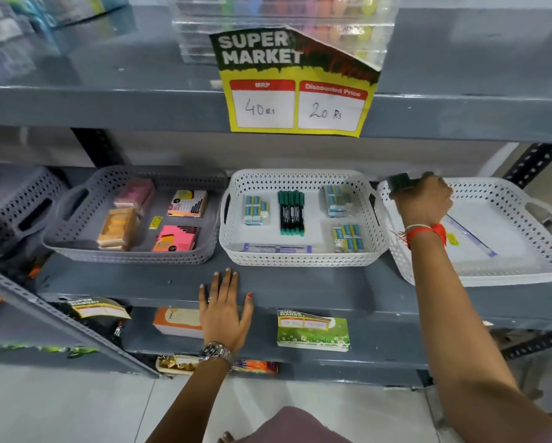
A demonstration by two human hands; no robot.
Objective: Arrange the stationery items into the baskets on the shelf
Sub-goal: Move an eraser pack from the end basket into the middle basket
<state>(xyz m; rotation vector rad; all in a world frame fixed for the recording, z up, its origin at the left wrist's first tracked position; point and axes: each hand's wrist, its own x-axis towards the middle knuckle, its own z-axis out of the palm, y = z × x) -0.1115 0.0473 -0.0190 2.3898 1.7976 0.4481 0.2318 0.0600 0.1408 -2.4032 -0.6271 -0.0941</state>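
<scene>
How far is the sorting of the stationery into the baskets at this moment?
Done: the grey basket holds sticky-note pads, and the middle white basket holds green markers and eraser packs. In hand: the right hand holds a dark green object over the right white basket, which holds little so far. The left hand rests flat on the shelf edge.

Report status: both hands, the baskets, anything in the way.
Left hand flat on shelf edge, empty. Right hand gripping a dark green item over right white basket. Middle white basket and grey basket stocked. Nothing blocking.
</scene>
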